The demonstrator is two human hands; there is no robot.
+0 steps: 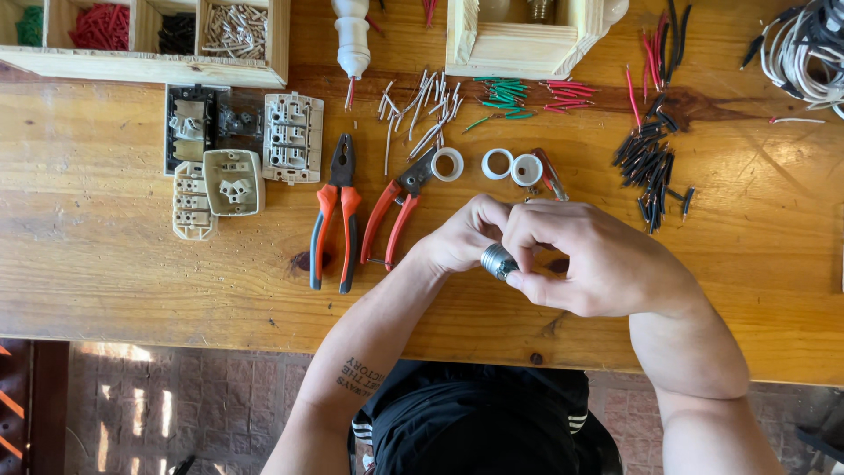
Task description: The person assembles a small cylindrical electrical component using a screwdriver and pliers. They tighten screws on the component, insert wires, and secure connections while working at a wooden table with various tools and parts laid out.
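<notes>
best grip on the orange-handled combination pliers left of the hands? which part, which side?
Take the combination pliers by the two orange handles, coming from the near table edge. They lie flat with the dark jaws pointing away, and the handles splay slightly toward the person with bare wood around them. The cutter lies close on their right, so close the hand around both handles from above rather than sideways.

The workbench was honey-brown wood with darker grain. Pliers near its middle had orange-and-grey handles; cutters beside them, red. White rings lay near black wire pieces, toward the far edge green and red.
</notes>
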